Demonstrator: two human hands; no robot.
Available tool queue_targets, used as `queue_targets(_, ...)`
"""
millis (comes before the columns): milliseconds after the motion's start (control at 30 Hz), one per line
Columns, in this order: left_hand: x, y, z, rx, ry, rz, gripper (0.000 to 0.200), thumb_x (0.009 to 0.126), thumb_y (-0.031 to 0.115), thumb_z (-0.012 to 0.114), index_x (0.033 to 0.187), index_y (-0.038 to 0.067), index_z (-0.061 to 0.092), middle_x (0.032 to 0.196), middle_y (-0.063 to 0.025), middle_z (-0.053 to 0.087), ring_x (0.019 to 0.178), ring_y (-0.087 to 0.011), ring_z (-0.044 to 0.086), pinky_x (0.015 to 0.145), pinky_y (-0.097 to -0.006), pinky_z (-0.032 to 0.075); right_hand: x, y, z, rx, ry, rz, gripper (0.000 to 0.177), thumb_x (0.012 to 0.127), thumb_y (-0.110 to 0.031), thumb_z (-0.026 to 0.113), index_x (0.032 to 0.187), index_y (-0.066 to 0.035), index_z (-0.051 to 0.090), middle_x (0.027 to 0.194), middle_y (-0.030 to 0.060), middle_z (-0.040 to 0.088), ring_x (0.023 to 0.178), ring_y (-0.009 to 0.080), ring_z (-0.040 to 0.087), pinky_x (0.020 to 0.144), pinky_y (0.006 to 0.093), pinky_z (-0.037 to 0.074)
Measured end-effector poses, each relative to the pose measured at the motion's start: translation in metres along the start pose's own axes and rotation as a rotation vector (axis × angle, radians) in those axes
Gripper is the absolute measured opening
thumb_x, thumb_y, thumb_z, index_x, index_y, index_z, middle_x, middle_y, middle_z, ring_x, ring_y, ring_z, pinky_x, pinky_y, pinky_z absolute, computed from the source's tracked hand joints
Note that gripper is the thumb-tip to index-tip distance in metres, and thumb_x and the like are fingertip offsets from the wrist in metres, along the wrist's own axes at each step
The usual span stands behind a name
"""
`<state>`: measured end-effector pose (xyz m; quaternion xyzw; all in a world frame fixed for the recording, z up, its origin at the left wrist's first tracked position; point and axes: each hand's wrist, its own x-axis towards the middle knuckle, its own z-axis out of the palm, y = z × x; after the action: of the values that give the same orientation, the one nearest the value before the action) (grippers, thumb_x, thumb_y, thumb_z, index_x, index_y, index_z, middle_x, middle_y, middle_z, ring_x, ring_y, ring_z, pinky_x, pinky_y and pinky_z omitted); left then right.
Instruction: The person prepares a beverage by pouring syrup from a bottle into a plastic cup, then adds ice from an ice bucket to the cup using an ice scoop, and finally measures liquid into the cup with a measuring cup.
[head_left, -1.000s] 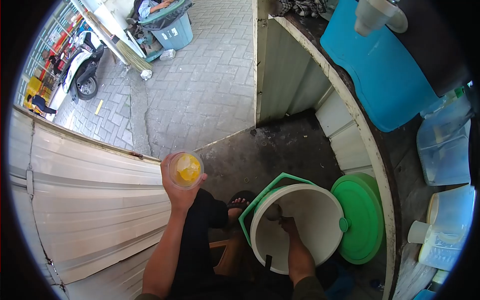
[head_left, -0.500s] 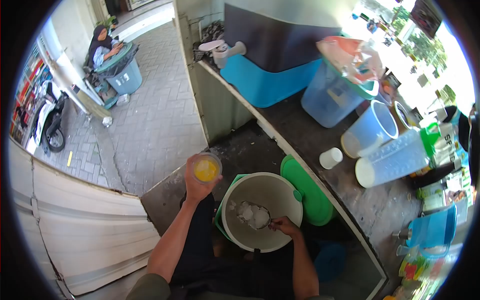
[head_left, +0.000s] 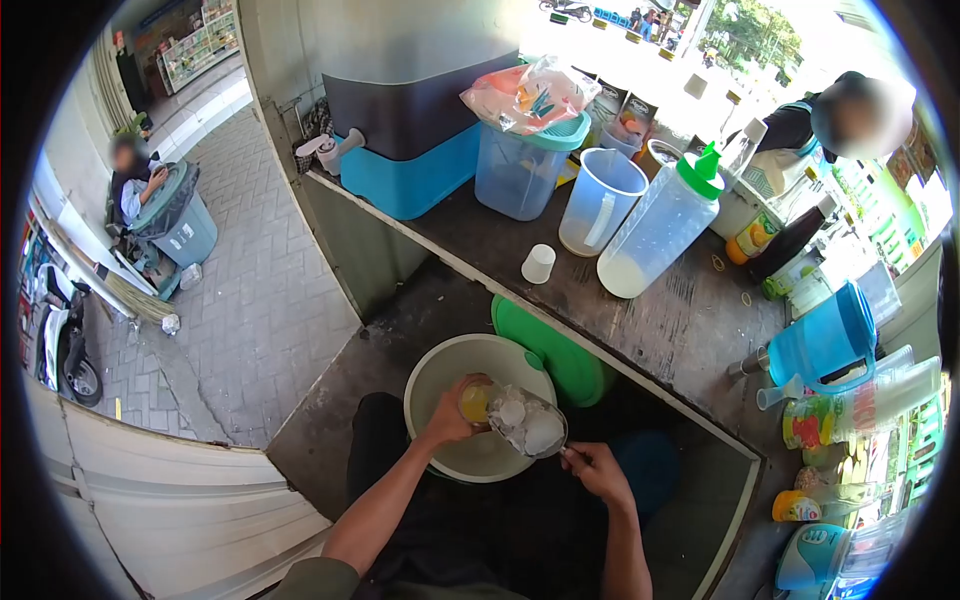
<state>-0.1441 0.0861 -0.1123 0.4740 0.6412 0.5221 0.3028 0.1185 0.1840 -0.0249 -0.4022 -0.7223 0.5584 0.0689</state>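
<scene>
My left hand (head_left: 452, 412) is wrapped round a clear cup with yellow contents (head_left: 474, 403), tilted toward the scoop over the bucket. In my right hand (head_left: 596, 470) is the handle of a metal scoop (head_left: 529, 424) heaped with ice. The scoop's front edge is beside the cup's mouth; whether they touch I cannot tell. Below both stands a pale round bucket (head_left: 422, 375), its inside partly hidden by my hands and the scoop. A green lid (head_left: 570, 362) lies behind the bucket, to its right.
The dark counter (head_left: 660, 325) carries a small white cup (head_left: 538, 264), a clear pitcher (head_left: 600, 205), a green-capped bottle (head_left: 660, 225) and a blue pitcher (head_left: 825, 340). One person (head_left: 790, 130) stands beyond it; another (head_left: 135, 185) sits by a bin (head_left: 185, 225) at the left.
My left hand has brought the cup down and right, over the bucket. My right hand has raised the ice-filled scoop to the cup. The view has turned, and a person now shows beyond the counter.
</scene>
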Motion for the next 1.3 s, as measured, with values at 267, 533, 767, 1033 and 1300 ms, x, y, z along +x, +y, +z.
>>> queue_targets(267,-0.005,-0.007,0.015,0.119,-0.040,0.098,0.074,0.055,0.010,0.082,0.124,0.010,0.052,0.122,-0.0127,0.057,0.114,-0.0329,0.053,0.098,-0.0405,0.042,-0.014,0.034,0.014,0.079,0.004,0.034,0.026,0.092,-0.017,0.057,0.073,-0.001,0.062,0.055,-0.0017,0.046,0.055,0.0072,0.041,0.052,0.0266,0.033)
queue_targets(533,-0.016,-0.014,0.019,0.106,-0.050,0.015,0.076,0.054,0.006,0.081,0.124,0.008,0.051,0.124,-0.0126,0.056,0.119,-0.0287,0.052,0.102,-0.0384,0.039,-0.029,0.019,0.003,0.013,-0.053,0.116,0.025,0.092,-0.017,0.057,0.075,0.000,0.064,0.055,-0.0031,0.044,0.055,0.0063,0.038,0.051,0.0258,0.030)
queue_targets(767,-0.024,-0.024,0.020,0.033,-0.040,0.005,0.074,0.054,0.006,0.081,0.122,0.009,0.052,0.124,-0.0116,0.056,0.119,-0.0279,0.053,0.101,-0.0376,0.041,-0.029,0.038,0.007,0.116,-0.132,0.149,0.024,0.092,-0.018,0.058,0.078,0.000,0.065,0.058,-0.0029,0.047,0.057,0.0059,0.039,0.053,0.0252,0.032)
queue_targets(1033,-0.037,-0.018,-0.021,-0.090,0.201,0.059,0.070,0.058,0.010,0.087,0.118,0.005,0.052,0.113,-0.0078,0.057,0.110,-0.0210,0.055,0.098,-0.0352,0.042,-0.019,0.050,0.027,0.382,-0.161,0.085,0.027,0.095,-0.018,0.054,0.079,0.000,0.067,0.058,-0.0039,0.045,0.056,0.0042,0.037,0.052,0.0236,0.030)
queue_targets(1300,-0.038,0.027,-0.066,-0.153,0.265,0.087,0.067,0.064,0.011,0.085,0.119,0.003,0.047,0.105,-0.0073,0.058,0.104,-0.0174,0.055,0.095,-0.0325,0.042,0.045,0.086,0.087,-0.125,0.112,0.074,0.023,0.086,-0.018,0.062,0.083,0.004,0.067,0.054,0.0111,0.057,0.063,0.0229,0.063,0.059,0.0343,0.047)
